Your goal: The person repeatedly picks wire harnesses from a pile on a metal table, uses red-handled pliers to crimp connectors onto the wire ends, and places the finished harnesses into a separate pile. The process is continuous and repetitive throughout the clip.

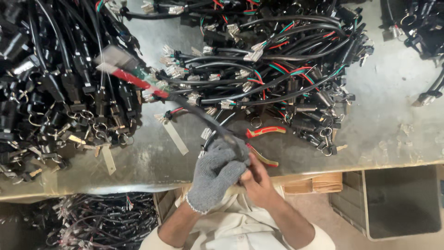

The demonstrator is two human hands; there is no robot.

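your left hand (215,178), in a grey knit glove, is closed around the near end of a black cable (203,113) at the lower middle of the frame, and your bare right hand (259,185) is tucked just beside it, fingers curled on the same end; what they pinch is hidden. keep the gloved grip firm and close to the end so it cannot twist, and let the bare fingers do the fine work. the cable runs up and left over the metal table (397,106) to its red, green and white wire ends (134,76), blurred in the upper left. keep that far end lifted so it does not snag. just past your hands lie red-handled pliers (263,139), touching the pile of black harnesses (277,65) in the upper middle. a second heap with key rings (51,92) fills the left, and loose metal tags (175,137) lie between the piles.
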